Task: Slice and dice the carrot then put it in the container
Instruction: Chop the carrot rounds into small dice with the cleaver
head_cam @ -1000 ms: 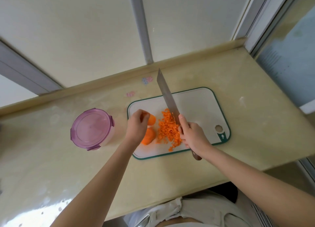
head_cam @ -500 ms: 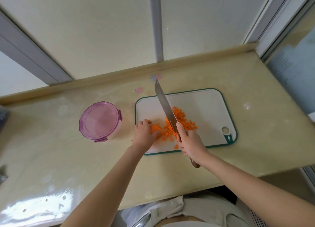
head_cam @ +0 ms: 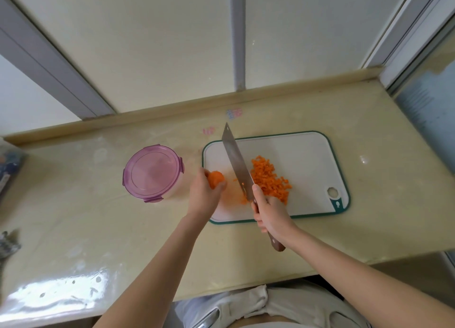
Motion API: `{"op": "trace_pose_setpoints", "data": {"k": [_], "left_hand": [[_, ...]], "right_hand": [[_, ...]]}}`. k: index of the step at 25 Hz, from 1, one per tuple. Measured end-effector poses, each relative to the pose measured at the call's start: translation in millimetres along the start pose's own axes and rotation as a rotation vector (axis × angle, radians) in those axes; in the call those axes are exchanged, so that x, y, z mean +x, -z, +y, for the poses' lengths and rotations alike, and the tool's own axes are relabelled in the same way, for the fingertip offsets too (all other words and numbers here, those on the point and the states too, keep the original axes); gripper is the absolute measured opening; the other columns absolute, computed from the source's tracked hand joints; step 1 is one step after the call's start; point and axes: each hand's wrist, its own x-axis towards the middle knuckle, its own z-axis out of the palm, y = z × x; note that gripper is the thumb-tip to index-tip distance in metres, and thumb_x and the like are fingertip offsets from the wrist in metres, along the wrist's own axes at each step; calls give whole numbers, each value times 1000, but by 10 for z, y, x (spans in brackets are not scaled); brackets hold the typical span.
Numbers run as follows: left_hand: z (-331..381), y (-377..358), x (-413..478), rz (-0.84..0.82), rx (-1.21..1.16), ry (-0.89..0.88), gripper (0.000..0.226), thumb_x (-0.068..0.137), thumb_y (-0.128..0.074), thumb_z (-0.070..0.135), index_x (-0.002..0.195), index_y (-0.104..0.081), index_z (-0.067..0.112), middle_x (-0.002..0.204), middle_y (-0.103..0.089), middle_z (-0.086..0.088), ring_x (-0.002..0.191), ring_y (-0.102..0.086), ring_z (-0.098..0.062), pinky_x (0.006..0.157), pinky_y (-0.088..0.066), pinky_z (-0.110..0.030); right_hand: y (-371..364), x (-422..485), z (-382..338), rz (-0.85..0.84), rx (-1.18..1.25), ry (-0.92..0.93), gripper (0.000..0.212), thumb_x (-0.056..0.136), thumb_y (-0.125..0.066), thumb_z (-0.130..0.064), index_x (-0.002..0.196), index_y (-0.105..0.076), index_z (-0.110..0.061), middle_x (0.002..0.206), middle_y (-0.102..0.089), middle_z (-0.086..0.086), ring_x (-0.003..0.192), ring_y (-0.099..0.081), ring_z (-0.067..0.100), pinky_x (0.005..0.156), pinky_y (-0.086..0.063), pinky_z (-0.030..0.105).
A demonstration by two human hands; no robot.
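Orange carrot chunk (head_cam: 216,178) in left hand (head_cam: 203,197) (perhaps lifted); right hand (head_cam: 270,214) grips knife (head_cam: 236,162).

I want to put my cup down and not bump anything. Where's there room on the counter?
Bare counter lies right of the cutting board, and in front of the container toward the near edge. Crowded: the board's left half, where the left hand holds the carrot chunk and the right hand holds the knife beside the diced carrot.
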Motion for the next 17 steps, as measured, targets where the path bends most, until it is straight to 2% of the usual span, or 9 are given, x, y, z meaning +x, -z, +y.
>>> {"op": "trace_pose_setpoints", "data": {"k": [3, 6, 14, 17], "left_hand": [[8, 143, 39, 183, -86, -39, 31, 84, -66, 16, 97, -37, 13, 95, -49, -5, 86, -48, -21, 70, -33, -27], [-7, 165, 40, 245, -107, -65, 31, 85, -65, 15, 97, -37, 13, 96, -48, -5, 87, -47, -21, 72, -34, -28], [-93, -44, -101, 146, -112, -14, 32, 83, -68, 17, 98, -40, 11, 95, -48, -5, 88, -47, -22, 72, -34, -27], [-83, -162, -140, 61, -115, 52, 39, 84, -68, 20, 110, -42, 8, 102, -50, -6, 91, -49, -23, 76, -40, -32]], "right_hand": [[-198, -39, -26, -63, 67, -53, 50, 100, -34, -51, 63, -35, -17, 40, -25, -9, 33, -22, 9, 38, -16, 17], [-333, -33, 2, -111, 67, -107, 51, 99, -35, -53, 63, -36, -17, 42, -26, -7, 35, -22, 10, 38, -18, 18], [2, 58, 99, -28, 47, -144, 52, 98, -33, -55, 62, -36, -16, 40, -26, -6, 32, -21, 9, 38, -17, 16], [260, 107, 120, 17, 28, -125, 54, 98, -32, -56, 62, -36, -17, 40, -27, -7, 34, -21, 11, 41, -17, 18]]}}
